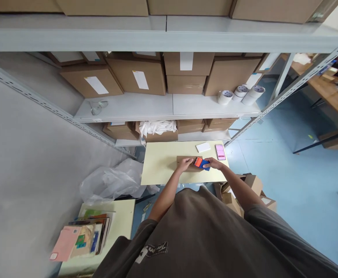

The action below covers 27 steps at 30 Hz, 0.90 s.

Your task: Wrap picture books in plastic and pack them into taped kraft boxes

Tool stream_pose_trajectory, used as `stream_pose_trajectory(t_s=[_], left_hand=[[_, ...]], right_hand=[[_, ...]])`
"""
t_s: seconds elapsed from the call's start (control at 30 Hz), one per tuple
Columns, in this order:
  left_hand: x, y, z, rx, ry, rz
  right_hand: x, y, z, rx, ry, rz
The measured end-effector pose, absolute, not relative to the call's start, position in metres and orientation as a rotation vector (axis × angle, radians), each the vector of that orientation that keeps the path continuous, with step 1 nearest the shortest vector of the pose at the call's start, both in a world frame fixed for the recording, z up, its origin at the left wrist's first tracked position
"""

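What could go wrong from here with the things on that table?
The pink-screened phone lies close to the right edge of the table, near the right forearm, so a careless sweep might knock it off. The red-and-blue object is held in the right grip above the cardboard box; if it slipped, it could drop onto the box.

A blue-and-orange object (201,163) is between the hands (213,163).

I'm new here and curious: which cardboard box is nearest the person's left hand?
The box directly under the left hand, the only cardboard one on that yellow tabletop.
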<state>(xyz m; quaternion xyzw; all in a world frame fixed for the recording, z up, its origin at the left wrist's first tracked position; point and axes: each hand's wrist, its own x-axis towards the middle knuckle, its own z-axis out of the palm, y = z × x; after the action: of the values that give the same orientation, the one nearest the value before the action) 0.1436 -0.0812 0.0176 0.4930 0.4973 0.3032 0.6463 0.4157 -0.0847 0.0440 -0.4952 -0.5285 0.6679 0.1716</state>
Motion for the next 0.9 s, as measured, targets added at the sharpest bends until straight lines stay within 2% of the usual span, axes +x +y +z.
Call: stream_pose_trajectory(t_s=[0.43,0.9], left_hand=[[0.133,-0.059,0.123,1.343,0.881,0.740],[0.132,-0.071,0.151,1.520,1.064,0.871]], right_hand=[[0.406,-0.083,0.109,-1.256,-1.616,1.555],[0.393,-0.080,0.109,-1.199,-1.631,1.465]])
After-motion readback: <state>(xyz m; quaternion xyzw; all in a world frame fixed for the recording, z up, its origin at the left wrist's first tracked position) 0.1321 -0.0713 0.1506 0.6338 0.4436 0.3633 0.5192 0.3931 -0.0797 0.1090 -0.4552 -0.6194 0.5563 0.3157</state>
